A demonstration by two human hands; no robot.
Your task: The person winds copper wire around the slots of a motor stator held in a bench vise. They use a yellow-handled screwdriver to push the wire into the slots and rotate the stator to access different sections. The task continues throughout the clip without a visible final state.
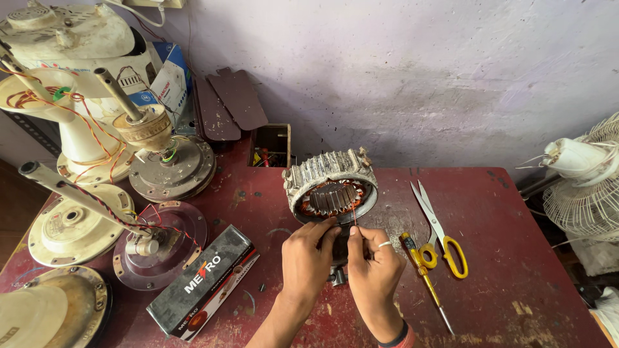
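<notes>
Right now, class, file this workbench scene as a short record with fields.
Left hand: fingertips on the motor stator's lower rim
Right hand: pinching a thin copper wire that runs up to the stator
Stator: tilted on the red table, copper windings showing
Right of hands: yellow screwdriver, yellow-handled scissors
Left of hands: dark box, fan parts

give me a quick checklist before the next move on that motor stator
1. Left hand on the stator rim: ok.
2. Right hand pinching the thin copper wire: ok.
3. Wire free of kinks: cannot tell.
4. Scissors within reach, right of the stator: ok.
5. Yellow screwdriver close beside the right hand: ok.
6. Stator sitting steady on the red table: cannot tell.
</notes>
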